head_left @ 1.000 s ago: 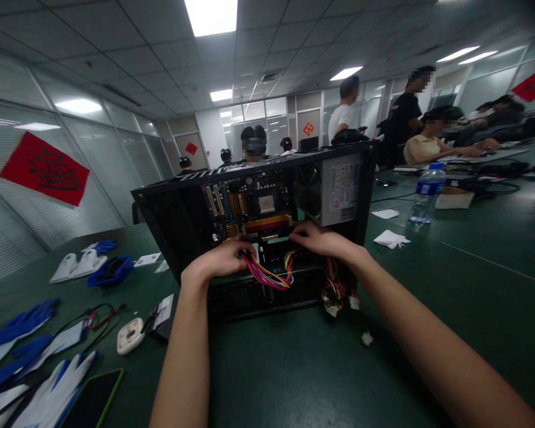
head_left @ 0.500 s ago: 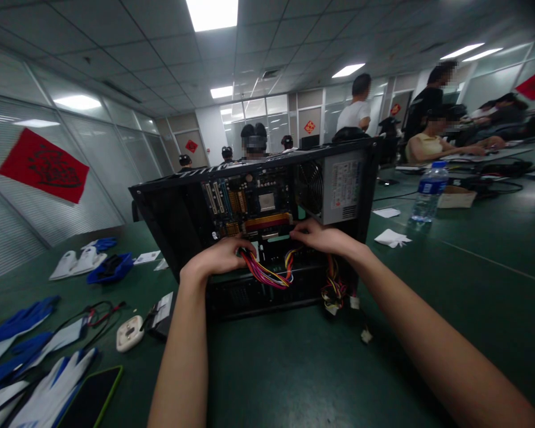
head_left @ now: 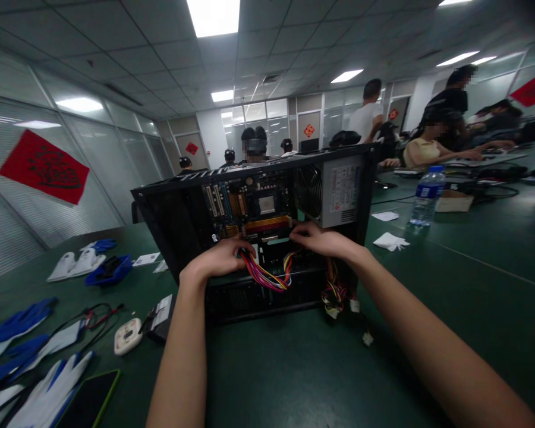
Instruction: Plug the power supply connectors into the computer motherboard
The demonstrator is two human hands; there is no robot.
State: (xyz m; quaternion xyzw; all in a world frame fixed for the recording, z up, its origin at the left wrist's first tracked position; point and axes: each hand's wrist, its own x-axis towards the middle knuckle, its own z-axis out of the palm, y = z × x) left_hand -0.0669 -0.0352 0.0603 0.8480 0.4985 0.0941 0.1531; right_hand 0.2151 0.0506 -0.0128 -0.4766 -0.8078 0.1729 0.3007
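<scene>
Cable bundle (head_left: 267, 280) looped between left grip (head_left: 223, 257), closed on one end, and right grip (head_left: 315, 238); latter's hold unclear.

Both bare arms reach into the open black computer case (head_left: 258, 312), the left hand (head_left: 223, 257) in close at the bundle of coloured wires (head_left: 267, 279), the right hand (head_left: 315, 239) just below the power supply (head_left: 341, 187)! White plugs (head_left: 355, 305) dangle beside it, a water bottle (head_left: 425, 199) stands upright on the green surface (head_left: 276, 374), and gloves (head_left: 49, 392) lie well apart over to the left, beside a phone (head_left: 89, 399).
</scene>
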